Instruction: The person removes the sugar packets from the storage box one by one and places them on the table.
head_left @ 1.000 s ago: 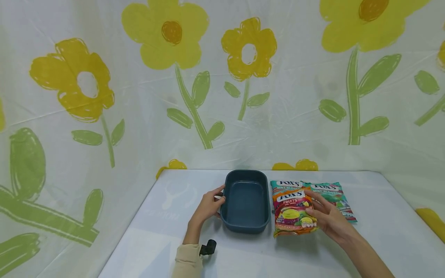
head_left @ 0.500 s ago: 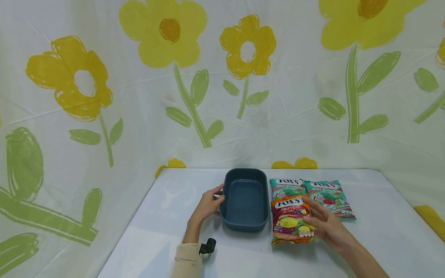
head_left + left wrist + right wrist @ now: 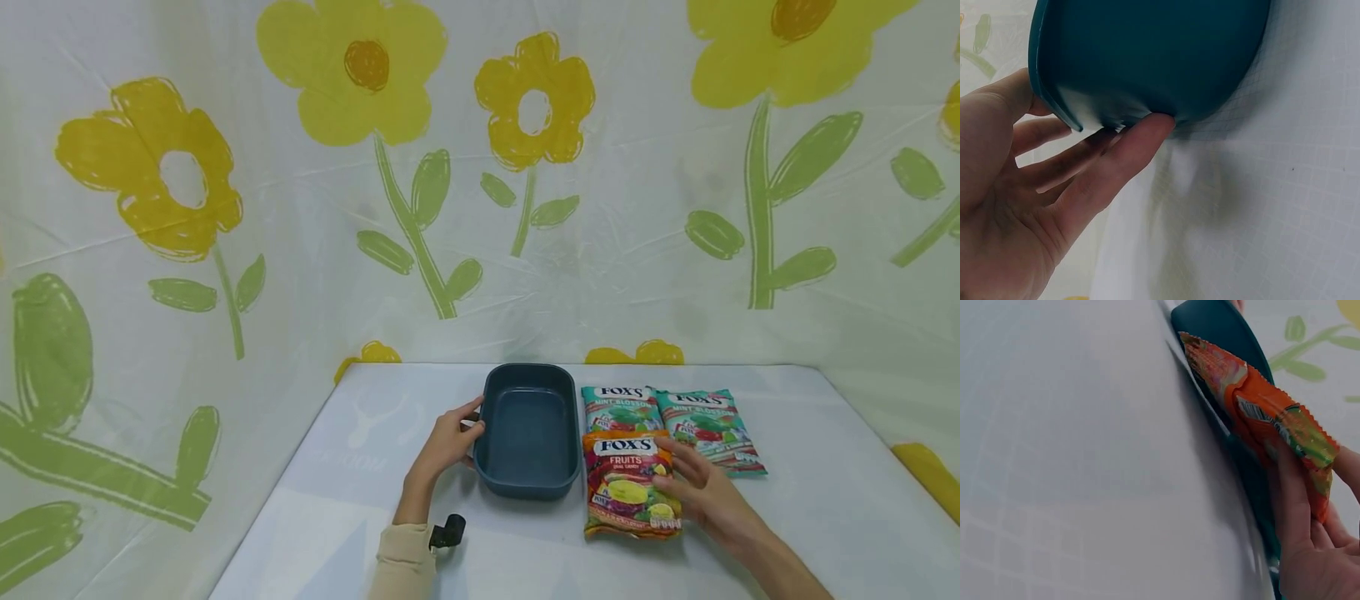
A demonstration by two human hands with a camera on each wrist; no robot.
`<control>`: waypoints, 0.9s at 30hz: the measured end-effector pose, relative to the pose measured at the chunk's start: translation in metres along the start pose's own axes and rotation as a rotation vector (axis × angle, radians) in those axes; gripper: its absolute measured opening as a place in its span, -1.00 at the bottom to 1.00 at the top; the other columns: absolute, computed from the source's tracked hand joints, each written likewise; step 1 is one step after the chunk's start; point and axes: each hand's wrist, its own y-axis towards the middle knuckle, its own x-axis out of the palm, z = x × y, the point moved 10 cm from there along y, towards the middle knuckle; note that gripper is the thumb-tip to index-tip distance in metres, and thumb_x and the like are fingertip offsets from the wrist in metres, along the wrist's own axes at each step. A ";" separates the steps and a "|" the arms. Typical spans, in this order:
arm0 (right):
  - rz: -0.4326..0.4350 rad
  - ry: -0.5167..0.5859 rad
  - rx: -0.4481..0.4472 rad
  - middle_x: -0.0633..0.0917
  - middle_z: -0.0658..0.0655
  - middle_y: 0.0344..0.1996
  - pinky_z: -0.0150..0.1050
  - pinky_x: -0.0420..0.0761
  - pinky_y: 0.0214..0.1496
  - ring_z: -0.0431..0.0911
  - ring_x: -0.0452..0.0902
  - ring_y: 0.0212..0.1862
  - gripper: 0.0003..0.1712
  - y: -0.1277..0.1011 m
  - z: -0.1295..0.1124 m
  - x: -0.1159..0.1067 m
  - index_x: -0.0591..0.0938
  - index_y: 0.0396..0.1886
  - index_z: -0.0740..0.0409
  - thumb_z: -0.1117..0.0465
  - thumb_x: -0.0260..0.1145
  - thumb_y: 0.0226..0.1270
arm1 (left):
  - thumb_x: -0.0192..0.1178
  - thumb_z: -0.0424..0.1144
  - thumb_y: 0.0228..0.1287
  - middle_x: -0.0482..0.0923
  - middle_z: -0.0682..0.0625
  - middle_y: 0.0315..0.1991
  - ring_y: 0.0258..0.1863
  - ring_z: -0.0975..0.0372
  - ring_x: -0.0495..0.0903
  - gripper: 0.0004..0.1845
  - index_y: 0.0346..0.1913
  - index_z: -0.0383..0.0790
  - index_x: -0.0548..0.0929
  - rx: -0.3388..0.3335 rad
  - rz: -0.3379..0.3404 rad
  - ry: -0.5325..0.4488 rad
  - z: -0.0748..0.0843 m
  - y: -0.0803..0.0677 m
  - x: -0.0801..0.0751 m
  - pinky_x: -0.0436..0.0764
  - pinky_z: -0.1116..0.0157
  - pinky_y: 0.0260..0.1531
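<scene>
My left hand (image 3: 452, 443) rests at the left side of a dark blue rectangular dish (image 3: 532, 437). In the left wrist view its fairly straight fingers and thumb touch the outer wall of the dish. To the right of the dish, my right hand (image 3: 705, 492) holds an orange and red bag of Fox's fruit candy (image 3: 630, 487) by its right edge. The right wrist view has the candy bag (image 3: 1279, 419) tilted between thumb and fingers. Behind it lie two green Fox's mint candy bags, one on the left (image 3: 618, 408), partly covered, and one on the right (image 3: 712, 429).
The white table (image 3: 330, 517) ends at a flower-print curtain (image 3: 585, 308) behind and at the sides. On the left wrist sits a small black camera mount (image 3: 448, 531), close to the table's front.
The fruit candy bag in my right hand has come toward me and lower, uncovering more of the mint bags behind. My left hand has stayed against the dish, which has not moved.
</scene>
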 end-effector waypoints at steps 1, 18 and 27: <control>0.008 -0.012 0.001 -0.03 0.30 0.56 -0.07 0.73 0.06 -0.08 0.50 0.19 -0.19 0.000 0.001 0.000 0.11 0.55 -0.16 0.05 0.26 0.40 | 0.06 -0.30 0.37 0.54 -0.31 0.15 -0.15 0.09 0.66 -0.41 0.46 -0.17 0.32 -0.001 -0.001 -0.001 0.000 0.000 0.000 0.73 0.22 -0.65; 0.146 -0.537 -0.056 0.27 0.50 0.38 0.13 0.63 0.19 0.42 0.25 0.36 0.00 0.002 -0.017 0.003 0.14 0.49 0.19 -0.16 0.37 0.23 | 0.05 -0.31 0.37 0.53 -0.32 0.15 -0.16 0.08 0.66 -0.41 0.46 -0.19 0.31 -0.002 0.007 0.003 0.002 -0.001 -0.002 0.74 0.23 -0.63; 0.191 -0.793 -0.132 0.45 0.48 0.24 0.04 0.72 -0.09 0.27 0.57 0.05 -0.01 -0.001 -0.026 0.003 0.27 0.42 0.18 -0.22 0.42 0.13 | 0.05 -0.29 0.38 0.53 -0.31 0.16 -0.13 0.07 0.67 -0.42 0.46 -0.17 0.31 0.001 0.004 -0.001 -0.001 0.000 0.000 0.74 0.21 -0.63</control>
